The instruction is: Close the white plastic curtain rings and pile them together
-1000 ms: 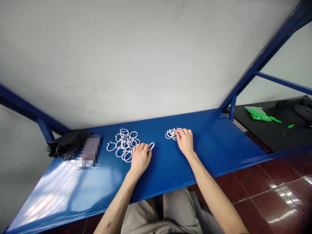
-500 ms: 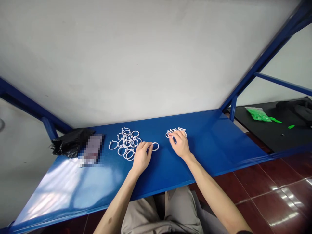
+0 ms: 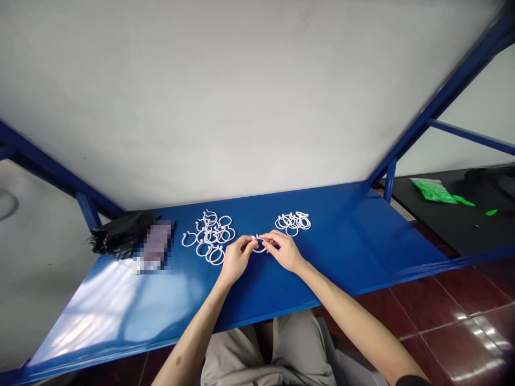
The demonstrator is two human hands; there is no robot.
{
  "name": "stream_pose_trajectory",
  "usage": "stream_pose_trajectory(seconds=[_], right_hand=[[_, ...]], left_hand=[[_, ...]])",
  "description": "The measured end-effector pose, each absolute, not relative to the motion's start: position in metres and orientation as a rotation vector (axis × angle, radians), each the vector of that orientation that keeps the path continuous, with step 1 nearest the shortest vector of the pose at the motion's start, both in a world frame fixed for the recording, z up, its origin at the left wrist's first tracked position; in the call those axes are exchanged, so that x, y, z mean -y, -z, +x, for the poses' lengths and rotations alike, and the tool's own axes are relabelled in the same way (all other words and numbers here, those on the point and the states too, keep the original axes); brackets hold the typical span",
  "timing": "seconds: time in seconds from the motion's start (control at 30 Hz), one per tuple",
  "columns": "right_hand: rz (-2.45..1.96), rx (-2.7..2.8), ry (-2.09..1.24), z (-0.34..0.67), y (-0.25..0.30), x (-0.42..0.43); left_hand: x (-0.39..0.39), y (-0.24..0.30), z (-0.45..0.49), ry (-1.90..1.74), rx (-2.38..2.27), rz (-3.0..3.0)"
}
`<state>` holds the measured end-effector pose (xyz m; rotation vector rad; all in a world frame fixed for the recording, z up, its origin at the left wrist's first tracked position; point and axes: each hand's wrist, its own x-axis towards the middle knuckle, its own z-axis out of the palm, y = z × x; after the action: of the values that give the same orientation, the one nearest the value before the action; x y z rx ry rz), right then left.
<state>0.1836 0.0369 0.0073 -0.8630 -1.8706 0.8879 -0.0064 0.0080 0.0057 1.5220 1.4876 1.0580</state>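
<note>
One white plastic ring (image 3: 259, 250) is held between my two hands above the blue tabletop, its small clasp ends pointing up. My left hand (image 3: 237, 258) pinches its left side with thumb and forefinger. On the other side, my right hand (image 3: 284, 250) has its fingertips closed on the ring too; part of the ring is hidden behind the fingers. To the left lies a loose pile of similar white rings (image 3: 216, 256), some with their ends apart. Beyond my right hand sits a smaller cluster of white rings (image 3: 292, 231), overlapping one another.
A black plastic bag (image 3: 120, 230) and a blurred-out flat object (image 3: 156, 244) lie on the left of the blue table (image 3: 341, 230). Blue frame bars rise at both sides before a pale wall. A bag of green pieces (image 3: 433, 191) rests on a black surface at right.
My right hand has left the right-hand ring cluster and come back left to grip the ring held by my left hand. The view has shifted slightly.
</note>
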Motion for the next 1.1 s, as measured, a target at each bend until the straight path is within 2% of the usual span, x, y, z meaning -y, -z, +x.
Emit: stream_pose_trajectory(seconds=[0.2, 0.53, 0.7, 0.87, 1.0, 1.1], right_hand=[[-0.858, 1.915, -0.836, 0.184, -0.008, -0.036], [-0.676, 2.129, -0.642, 0.188, -0.01, -0.031], [-0.751, 2.132, -0.504, 0.184, -0.007, -0.036], [-1.125, 1.932, -0.182, 0.21, -0.013, -0.056], [-1.412, 1.828, -0.004, 0.243, -0.015, -0.07], [-1.475, 1.828, -0.01, 0.253, -0.011, -0.074]], left_hand=[[-0.006, -0.011, -0.005, -1.055, -1.418, 1.509], [-0.002, -0.005, -0.008, -0.892, -1.508, 1.802], [-0.003, -0.006, -0.008, -0.926, -1.531, 2.006], [-0.006, -0.012, -0.02, -0.972, -1.962, 2.274], [-0.006, -0.011, -0.029, -0.732, -2.46, 2.207], [-0.004, -0.009, -0.031, -0.523, -2.57, 2.206]])
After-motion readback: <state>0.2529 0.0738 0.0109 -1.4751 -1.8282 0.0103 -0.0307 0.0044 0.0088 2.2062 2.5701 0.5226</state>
